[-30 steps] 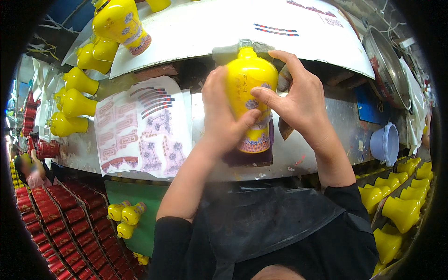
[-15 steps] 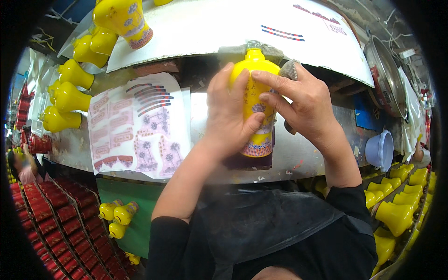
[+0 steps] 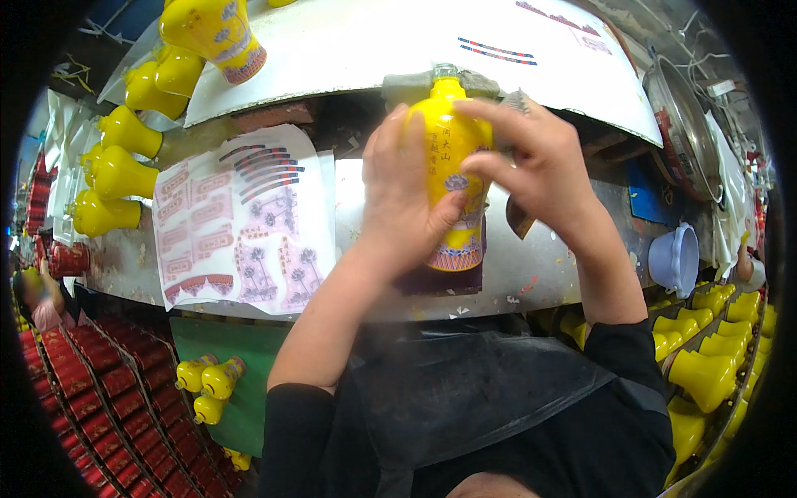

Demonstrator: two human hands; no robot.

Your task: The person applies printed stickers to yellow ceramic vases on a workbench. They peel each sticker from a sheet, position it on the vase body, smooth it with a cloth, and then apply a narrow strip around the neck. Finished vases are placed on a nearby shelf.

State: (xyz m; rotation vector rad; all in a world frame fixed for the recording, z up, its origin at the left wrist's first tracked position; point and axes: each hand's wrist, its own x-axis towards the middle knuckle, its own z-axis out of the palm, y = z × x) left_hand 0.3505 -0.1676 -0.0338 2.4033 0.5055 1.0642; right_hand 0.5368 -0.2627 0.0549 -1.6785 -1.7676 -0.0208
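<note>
A yellow glass bottle (image 3: 454,162) with a clear threaded neck lies in front of me, its neck pointing away. It carries dark characters, a purple flower and a patterned band near its base. My left hand (image 3: 397,187) grips the bottle's left side, the thumb pressed on its lower front. My right hand (image 3: 548,158) is over the right side, thumb and forefinger apart at the bottle. A flat brown-grey piece (image 3: 520,219) is tucked under that palm, mostly hidden. Behind the neck lies a grey cloth-like pad (image 3: 404,85).
A decal sheet (image 3: 187,232) lies left on the metal table (image 3: 124,266). More yellow bottles (image 3: 124,172) stand far left. A white board (image 3: 349,50) holds loose decal strips (image 3: 498,56). A lavender basin (image 3: 674,261) sits right, above racked bottles (image 3: 701,378). Red boxes (image 3: 108,382) fill the lower left.
My right forefinger has lifted and shifted slightly up the bottle, blurred by motion. The bottle has turned a little, showing more of its characters. My left hand keeps its grip.
</note>
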